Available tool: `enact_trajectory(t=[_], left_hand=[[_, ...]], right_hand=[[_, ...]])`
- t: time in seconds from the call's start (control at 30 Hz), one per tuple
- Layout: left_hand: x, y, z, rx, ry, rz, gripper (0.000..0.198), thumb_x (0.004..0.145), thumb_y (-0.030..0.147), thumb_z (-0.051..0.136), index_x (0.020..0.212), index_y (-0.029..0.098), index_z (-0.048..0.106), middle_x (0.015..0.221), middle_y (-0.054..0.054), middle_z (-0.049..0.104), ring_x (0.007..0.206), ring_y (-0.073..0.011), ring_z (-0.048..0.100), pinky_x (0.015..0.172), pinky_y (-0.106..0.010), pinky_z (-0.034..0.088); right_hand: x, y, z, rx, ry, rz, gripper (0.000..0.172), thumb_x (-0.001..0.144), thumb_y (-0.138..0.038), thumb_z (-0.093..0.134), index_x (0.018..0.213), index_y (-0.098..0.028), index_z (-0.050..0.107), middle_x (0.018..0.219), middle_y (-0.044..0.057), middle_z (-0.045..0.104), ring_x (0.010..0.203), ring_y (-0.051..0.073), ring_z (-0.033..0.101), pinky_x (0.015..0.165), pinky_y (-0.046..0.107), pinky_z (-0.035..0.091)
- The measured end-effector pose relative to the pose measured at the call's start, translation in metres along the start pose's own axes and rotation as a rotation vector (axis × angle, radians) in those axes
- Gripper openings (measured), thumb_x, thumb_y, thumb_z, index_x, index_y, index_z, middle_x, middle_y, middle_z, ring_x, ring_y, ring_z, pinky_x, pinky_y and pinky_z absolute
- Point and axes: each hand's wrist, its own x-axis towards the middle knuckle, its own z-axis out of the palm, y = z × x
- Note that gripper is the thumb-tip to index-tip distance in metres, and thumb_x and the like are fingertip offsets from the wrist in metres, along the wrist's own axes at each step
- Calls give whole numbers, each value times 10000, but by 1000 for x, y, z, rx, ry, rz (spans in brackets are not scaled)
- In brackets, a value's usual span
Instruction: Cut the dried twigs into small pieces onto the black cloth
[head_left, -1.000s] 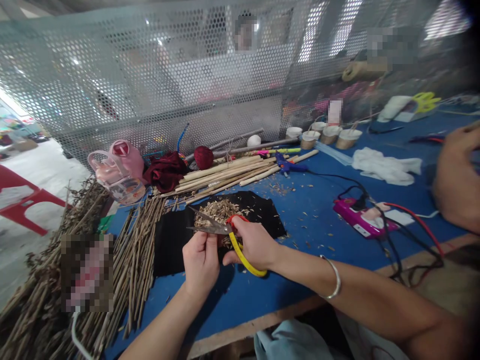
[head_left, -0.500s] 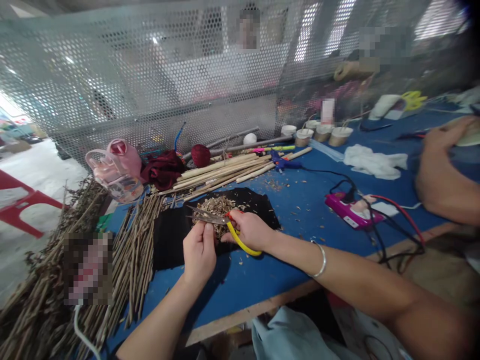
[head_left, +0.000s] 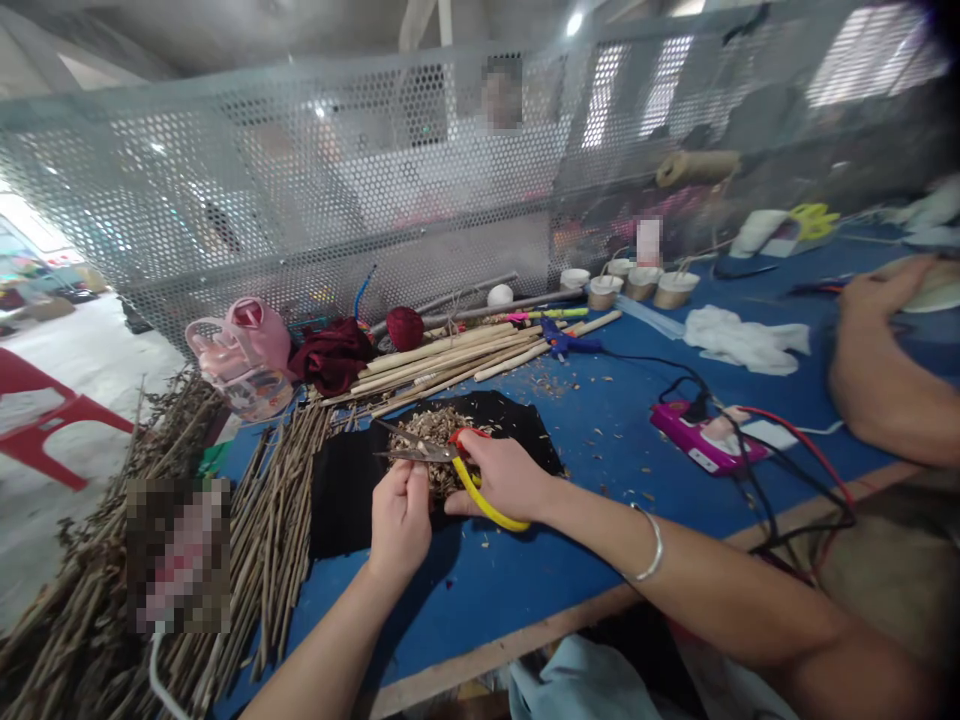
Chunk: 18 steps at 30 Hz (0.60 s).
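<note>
My right hand [head_left: 510, 480] grips a pair of scissors [head_left: 487, 508] with yellow and red handles. Their blades are parted and point left, just above my left hand [head_left: 401, 520]. That hand is closed in a pinch, thumb against fingers; whatever it holds is too small or hidden to name. Under and behind the blades lies a heap of short cut twig pieces [head_left: 431, 425], spread on a black cloth [head_left: 341, 500]. Long thin brown sticks [head_left: 281, 520] are stacked left of the cloth.
Behind the cloth lie pale peeled sticks [head_left: 457, 355], a dark red ball [head_left: 405, 327] and a blue glue gun [head_left: 562, 340]. A magenta power strip [head_left: 705, 440] with cables sits to the right, near white gloves [head_left: 750, 338]. Another person's arm [head_left: 885, 370] rests at far right.
The scissor blades have parted wider above my left hand. The view has tilted up a little, so everything appears lower. Both hands keep nearly the same place over the cloth.
</note>
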Motion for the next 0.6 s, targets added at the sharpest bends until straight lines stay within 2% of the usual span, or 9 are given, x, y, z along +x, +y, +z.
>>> enact_trajectory(t=[0.13, 0.4, 0.5, 0.6], left_hand=[[1, -1, -1, 69, -28, 14, 299, 858, 281, 378, 579, 181, 418, 567, 19, 453, 538, -101, 422, 509, -210, 319], [3, -1, 0, 35, -23, -46, 308, 856, 336, 393, 590, 184, 366, 522, 48, 368, 494, -83, 340, 473, -197, 272], [5, -1, -1, -65, -10, -105, 324, 858, 392, 385, 608, 185, 386, 498, 59, 350, 451, -75, 333, 442, -193, 272], [6, -1, -1, -171, 15, -173, 321, 839, 435, 407, 643, 181, 436, 485, 65, 366, 416, -74, 351, 417, -194, 287]], right_hand=[[-2, -1, 2, 9, -30, 10, 544, 612, -642, 609, 867, -191, 444, 729, 23, 561, 618, 157, 536, 535, 222, 290], [1, 8, 10, 68, -26, 15, 492, 642, -643, 586, 763, -183, 461, 611, -26, 476, 525, 91, 372, 483, 207, 233], [0, 6, 10, 86, -27, 20, 473, 659, -629, 580, 758, -183, 458, 607, -29, 476, 521, 90, 380, 484, 205, 241], [-1, 3, 9, 50, -11, 22, 509, 615, -626, 619, 807, -185, 452, 655, -12, 513, 546, 110, 446, 509, 211, 270]])
